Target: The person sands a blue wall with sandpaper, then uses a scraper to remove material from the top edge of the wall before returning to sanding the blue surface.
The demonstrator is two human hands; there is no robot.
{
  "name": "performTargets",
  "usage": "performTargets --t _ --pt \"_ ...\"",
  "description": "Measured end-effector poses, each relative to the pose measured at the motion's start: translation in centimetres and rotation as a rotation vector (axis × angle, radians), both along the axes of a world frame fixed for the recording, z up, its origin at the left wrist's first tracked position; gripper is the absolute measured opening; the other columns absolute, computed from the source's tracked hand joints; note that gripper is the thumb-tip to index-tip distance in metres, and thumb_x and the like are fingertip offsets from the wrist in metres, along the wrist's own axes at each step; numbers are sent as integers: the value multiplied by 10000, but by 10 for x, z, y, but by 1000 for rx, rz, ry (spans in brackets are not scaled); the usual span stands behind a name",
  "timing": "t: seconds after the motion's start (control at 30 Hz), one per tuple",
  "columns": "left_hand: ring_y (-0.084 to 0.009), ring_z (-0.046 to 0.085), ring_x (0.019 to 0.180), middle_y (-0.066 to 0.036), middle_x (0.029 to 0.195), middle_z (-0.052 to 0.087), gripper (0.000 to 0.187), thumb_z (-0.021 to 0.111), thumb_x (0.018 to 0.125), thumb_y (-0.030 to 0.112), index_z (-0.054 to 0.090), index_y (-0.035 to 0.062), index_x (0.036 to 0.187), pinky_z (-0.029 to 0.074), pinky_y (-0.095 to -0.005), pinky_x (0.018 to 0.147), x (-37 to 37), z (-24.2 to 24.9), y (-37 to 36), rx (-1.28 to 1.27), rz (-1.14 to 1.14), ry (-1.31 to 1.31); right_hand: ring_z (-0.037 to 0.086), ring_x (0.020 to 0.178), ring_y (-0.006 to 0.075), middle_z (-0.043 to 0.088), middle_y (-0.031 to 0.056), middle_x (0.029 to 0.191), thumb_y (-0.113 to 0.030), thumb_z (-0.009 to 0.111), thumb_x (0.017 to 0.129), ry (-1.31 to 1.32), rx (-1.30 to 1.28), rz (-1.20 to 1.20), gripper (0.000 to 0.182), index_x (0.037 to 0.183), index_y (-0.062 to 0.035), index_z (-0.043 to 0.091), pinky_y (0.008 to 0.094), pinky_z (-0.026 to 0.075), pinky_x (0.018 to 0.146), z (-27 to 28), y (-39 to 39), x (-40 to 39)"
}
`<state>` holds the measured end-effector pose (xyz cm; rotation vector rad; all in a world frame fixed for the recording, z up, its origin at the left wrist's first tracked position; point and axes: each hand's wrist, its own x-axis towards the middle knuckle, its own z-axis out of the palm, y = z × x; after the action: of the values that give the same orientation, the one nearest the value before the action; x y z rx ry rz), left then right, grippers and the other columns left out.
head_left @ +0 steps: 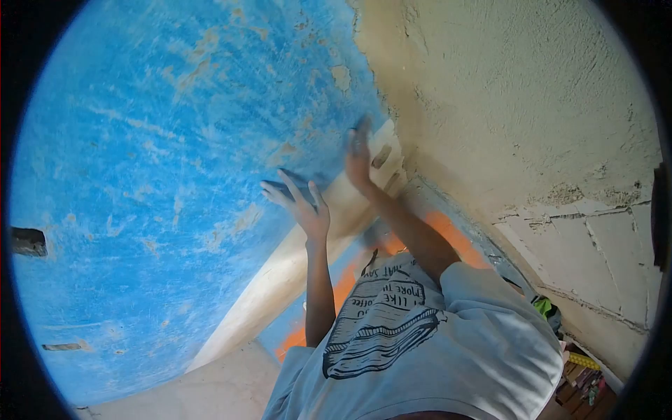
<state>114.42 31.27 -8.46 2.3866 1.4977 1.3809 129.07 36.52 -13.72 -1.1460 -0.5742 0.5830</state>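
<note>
My left hand (301,206) is open, with its fingers spread against or close to the scuffed blue wall (175,154). Higher up and to its right, my right hand (358,155) reaches toward the blue wall near the corner, its fingers stretched out and smeared by motion. Neither hand shows an object in it. Below both hands, a cream-coloured band (273,280) runs along the lower part of the blue wall. Beside my right wrist, a small dark rectangular recess (381,156) is cut into this band.
A rough beige plastered wall (504,91) meets the blue one at a ragged edge. Bare cracked panels (595,252) show at its lower right. The blue wall has a recessed box (29,241) at far left. Orange patches (455,234) lie below; a yellow item (582,360) sits at lower right.
</note>
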Motion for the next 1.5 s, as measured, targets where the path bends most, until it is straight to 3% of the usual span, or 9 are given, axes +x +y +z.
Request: performTargets --t 0.13,0.27,0.4,0.5,0.7,0.83,1.07,1.17,1.5 --pt "-683 -27 1495 -433 1651 -53 720 480 1103 405 171 107 1681 67 -754 1177 -1 -23 12 -19 81 84 131 1607 365 132 238 1729 -388 373 1143 -604 124 -59 710 1659 11 94 408 180 1286 29 0 12" --pt "-724 -38 1464 -495 1607 -55 726 432 1109 463 172 93 1677 61 -799 1137 -10 -39 24 -38 133 217 103 1605 402 129 258 1724 -353 395 1139 163 -131 -125 692 1650 32 131 454 111 1294 -96 48 9" --pt "-739 -43 1453 -517 1590 -47 740 426 1103 495 183 90 1673 45 -836 1099 -11 -57 30 -36 218 279 43 1620 333 86 202 1748 -380 364 1147 -388 114 13 681 1668 -18 115 400 95 1293 39 -10 8" --pt "-738 -46 1454 -522 1587 -46 742 431 1099 500 194 91 1671 30 -846 1087 -5 -61 35 15 242 252 98 1608 389 106 253 1729 -410 355 1141 -511 75 94 708 1646 37 137 454 108 1298 18 -7 19" --pt "-732 -54 1459 -520 1589 -52 753 431 1096 515 192 94 1673 15 -839 1095 -6 -58 33 -33 225 219 75 1613 374 105 227 1737 -416 344 1141 -154 -119 -2 716 1651 33 116 437 84 1302 -62 13 6" --pt "-730 -55 1461 -520 1589 -54 752 425 1097 523 194 100 1674 25 -832 1105 -8 -59 33 -71 239 236 6 1617 359 41 240 1738 -439 295 1146 -586 128 106 727 1649 43 88 428 24 1306 24 -7 30" --pt "-754 -60 1441 -522 1585 -58 781 407 1092 556 130 135 1688 38 -856 1080 -10 -79 42 54 318 343 15 1615 377 37 258 1732 -404 284 1151 -219 -102 -69 702 1644 54 85 440 63 1305 -99 31 13" --pt "-757 -80 1436 -520 1585 -78 800 390 1089 578 94 143 1693 32 -864 1072 -10 -79 42 26 330 352 37 1614 380 61 253 1732 -413 273 1152 -555 51 22 685 1645 41 133 425 110 1301 -3 -5 19" --pt "-720 -135 1455 -507 1588 -125 780 339 1100 581 100 133 1692 -26 -834 1099 -12 -72 37 -28 289 351 -43 1612 382 -32 222 1744 -361 323 1146 -288 -31 -27 695 1661 15 48 484 14 1300 -41 3 -2"
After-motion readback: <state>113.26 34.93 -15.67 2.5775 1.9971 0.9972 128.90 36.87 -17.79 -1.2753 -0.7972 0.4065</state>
